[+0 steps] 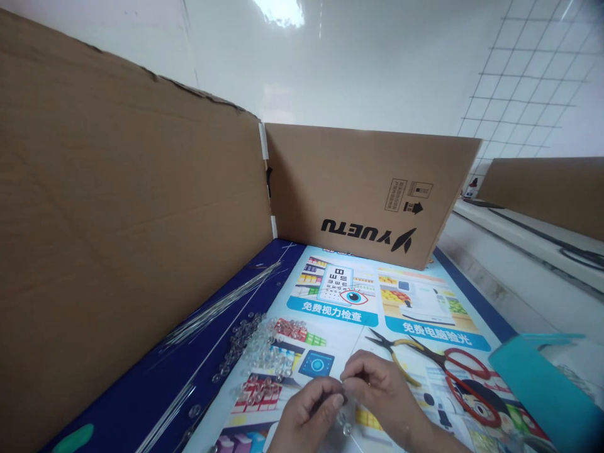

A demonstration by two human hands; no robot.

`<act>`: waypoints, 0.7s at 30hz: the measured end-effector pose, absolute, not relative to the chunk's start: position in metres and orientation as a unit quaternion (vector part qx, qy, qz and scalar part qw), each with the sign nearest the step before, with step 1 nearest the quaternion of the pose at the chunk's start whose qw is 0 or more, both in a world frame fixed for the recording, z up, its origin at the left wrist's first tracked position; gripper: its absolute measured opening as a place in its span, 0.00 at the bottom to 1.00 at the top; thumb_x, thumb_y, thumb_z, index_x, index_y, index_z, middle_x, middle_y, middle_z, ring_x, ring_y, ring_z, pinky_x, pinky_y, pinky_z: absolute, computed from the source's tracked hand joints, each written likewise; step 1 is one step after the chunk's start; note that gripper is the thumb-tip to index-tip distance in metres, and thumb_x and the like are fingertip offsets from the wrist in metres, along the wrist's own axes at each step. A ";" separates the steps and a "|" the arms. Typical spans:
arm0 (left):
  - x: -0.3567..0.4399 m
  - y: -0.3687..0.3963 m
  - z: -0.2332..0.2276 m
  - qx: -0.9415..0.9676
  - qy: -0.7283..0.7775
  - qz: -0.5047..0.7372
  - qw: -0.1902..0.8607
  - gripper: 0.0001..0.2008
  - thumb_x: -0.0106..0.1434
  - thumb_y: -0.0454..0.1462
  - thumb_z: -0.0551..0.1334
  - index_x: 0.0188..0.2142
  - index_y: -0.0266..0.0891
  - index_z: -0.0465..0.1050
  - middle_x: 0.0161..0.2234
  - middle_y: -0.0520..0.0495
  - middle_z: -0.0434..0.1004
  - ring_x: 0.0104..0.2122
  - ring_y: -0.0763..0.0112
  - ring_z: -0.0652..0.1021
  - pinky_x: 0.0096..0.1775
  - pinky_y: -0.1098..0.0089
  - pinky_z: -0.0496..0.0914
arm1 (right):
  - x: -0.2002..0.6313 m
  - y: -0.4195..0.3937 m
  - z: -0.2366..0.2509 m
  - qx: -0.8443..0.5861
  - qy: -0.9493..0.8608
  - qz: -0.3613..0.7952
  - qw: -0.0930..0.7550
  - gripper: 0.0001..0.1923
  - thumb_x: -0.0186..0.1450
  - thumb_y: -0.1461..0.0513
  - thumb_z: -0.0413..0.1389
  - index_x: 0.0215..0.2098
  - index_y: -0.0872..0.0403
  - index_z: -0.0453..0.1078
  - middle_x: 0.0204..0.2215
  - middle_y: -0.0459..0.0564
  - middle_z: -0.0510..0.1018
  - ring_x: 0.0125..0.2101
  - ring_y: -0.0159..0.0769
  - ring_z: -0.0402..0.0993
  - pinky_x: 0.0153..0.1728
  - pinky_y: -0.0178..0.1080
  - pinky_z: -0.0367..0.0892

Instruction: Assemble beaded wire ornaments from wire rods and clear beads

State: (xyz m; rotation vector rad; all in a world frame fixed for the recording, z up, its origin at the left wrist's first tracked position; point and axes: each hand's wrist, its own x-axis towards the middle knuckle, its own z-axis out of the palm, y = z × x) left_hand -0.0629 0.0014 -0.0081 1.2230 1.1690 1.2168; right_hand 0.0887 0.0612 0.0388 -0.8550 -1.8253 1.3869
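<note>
My left hand (311, 412) is closed in a pinch near the lower middle. Close against it, my right hand (380, 390) also pinches, and the fingertips of both hands meet. A few clear round beads (346, 430) hang just below the left thumb on what looks like a thin strand, which the left fingers appear to grip. What the right fingertips hold is too small to make out. Many loose clear beads (271, 355) lie in a pile to the left of my hands. Yellow-handled pliers (401, 358) lie right beyond my right hand, partly hidden by it.
Red-handled scissors (465, 371) lie at the right, beside a turquoise box-like object (547, 377). Bundles of thin clear strands (221, 305) rest on the blue surface at left. Cardboard panels (368, 182) wall the left and back. A printed poster (358, 343) covers the table.
</note>
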 end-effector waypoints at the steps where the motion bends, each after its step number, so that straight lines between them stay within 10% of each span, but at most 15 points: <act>1: -0.063 0.002 -0.009 0.506 0.481 0.508 0.504 0.15 0.57 0.47 0.58 0.30 0.37 0.72 0.26 0.50 0.71 0.29 0.70 0.68 0.32 0.72 0.62 | 0.088 0.060 0.040 -0.327 -0.710 0.521 0.342 0.04 0.57 0.62 0.58 0.27 0.55 0.72 0.25 0.46 0.71 0.27 0.32 0.67 0.30 0.34 0.62; 8: -0.062 0.000 -0.010 0.488 0.491 0.534 0.484 0.16 0.56 0.49 0.58 0.26 0.37 0.69 0.23 0.51 0.69 0.23 0.74 0.65 0.29 0.73 0.61 | 0.079 0.077 0.046 -0.322 -0.703 0.560 0.298 0.16 0.65 0.55 0.47 0.32 0.56 0.72 0.26 0.49 0.74 0.23 0.30 0.67 0.26 0.34 0.64; 21: -0.064 0.004 -0.011 0.501 0.462 0.529 0.505 0.19 0.57 0.52 0.56 0.26 0.37 0.67 0.21 0.51 0.67 0.21 0.75 0.62 0.26 0.73 0.57 | -0.002 0.142 0.001 -0.369 -0.875 0.234 0.209 0.09 0.59 0.65 0.53 0.36 0.52 0.73 0.34 0.49 0.74 0.38 0.36 0.69 0.40 0.35 0.60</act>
